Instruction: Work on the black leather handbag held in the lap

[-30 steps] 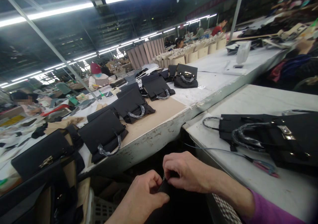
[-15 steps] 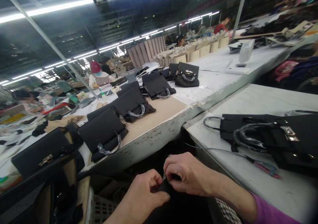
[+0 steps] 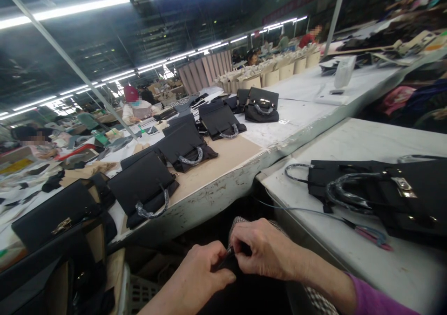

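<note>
My left hand (image 3: 206, 270) is closed, its thumb and fingers pinching the edge of a black piece of material (image 3: 254, 294) low in the middle of the view. My right hand (image 3: 261, 247) is curled shut on the same edge, just to the right of my left. The black piece hangs dark below both hands, and its full shape cannot be made out. Black-and-white checked cloth (image 3: 319, 302) shows beneath my right forearm and behind my right fist. Whatever lies between the fingertips is hidden.
Black handbags (image 3: 143, 189) with wrapped handles line the long table on the left. More black bags (image 3: 352, 184) lie on the white table (image 3: 356, 140) at right, beside pink-handled pliers (image 3: 370, 236). A white plastic basket (image 3: 139, 294) stands low left. Co-workers (image 3: 134, 105) sit farther back.
Both hands still grip the black edge, having moved very slightly left. More of the checked cloth now shows behind my right hand. The view has shifted a little.
</note>
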### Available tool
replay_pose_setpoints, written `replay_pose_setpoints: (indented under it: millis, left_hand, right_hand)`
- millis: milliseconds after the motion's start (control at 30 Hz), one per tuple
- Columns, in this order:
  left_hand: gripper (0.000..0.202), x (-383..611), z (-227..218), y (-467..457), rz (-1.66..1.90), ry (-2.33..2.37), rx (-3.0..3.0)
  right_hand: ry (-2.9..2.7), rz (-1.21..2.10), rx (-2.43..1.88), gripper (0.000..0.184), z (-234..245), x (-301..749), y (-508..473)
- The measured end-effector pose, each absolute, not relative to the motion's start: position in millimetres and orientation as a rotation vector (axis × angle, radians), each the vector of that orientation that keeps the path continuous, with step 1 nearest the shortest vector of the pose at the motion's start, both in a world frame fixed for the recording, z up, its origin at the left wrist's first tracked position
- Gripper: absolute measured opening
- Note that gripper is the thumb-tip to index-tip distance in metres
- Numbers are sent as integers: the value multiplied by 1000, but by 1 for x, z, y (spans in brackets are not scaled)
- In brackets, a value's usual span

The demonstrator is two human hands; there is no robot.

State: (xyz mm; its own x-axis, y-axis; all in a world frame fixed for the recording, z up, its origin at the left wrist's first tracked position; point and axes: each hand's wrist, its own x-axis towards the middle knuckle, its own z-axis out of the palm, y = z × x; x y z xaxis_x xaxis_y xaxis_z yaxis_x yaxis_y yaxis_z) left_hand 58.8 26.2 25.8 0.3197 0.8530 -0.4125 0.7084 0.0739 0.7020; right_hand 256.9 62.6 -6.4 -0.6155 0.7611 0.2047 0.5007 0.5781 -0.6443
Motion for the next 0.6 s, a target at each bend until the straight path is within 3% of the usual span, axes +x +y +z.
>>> replay_pose_setpoints:
  millis: [300, 600]
  left_hand:
    - [29, 57, 34, 26, 74, 1418, 2087]
    - [26, 71, 36, 25, -242, 1381, 2664]
  right_hand:
    - [-2211, 1046, -1235, 10, 8, 252, 63]
    - [-2082, 1286, -1005, 27, 5, 260, 68]
